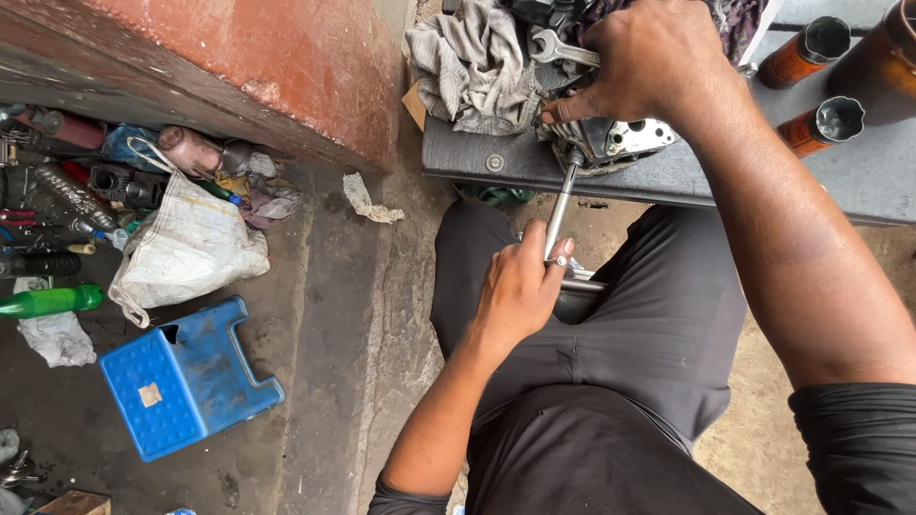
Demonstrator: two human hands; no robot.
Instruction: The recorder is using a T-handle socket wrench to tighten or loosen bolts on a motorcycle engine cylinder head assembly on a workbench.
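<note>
A fastener on the engine part [611,141] is being turned: the left hand [520,291] has its fingers clamped on the handle of the steel wrench [561,202], and the right hand [649,62] presses the ribbed cast-metal part flat on the grey desk [859,176]. The next turn calls for firm downward bracing. A crumpled rag [472,62] lies beside it.

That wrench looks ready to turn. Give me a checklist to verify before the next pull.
1. Left hand closed on the socket wrench handle: ok.
2. Wrench head seated on the metal engine part: cannot tell, the contact is hidden.
3. Right hand pressing the part down on the grey bench: ok.
4. Part well back from the bench edge: not ok, it sits at the edge.
5. Striped rag away from the wrench: ok.
</note>
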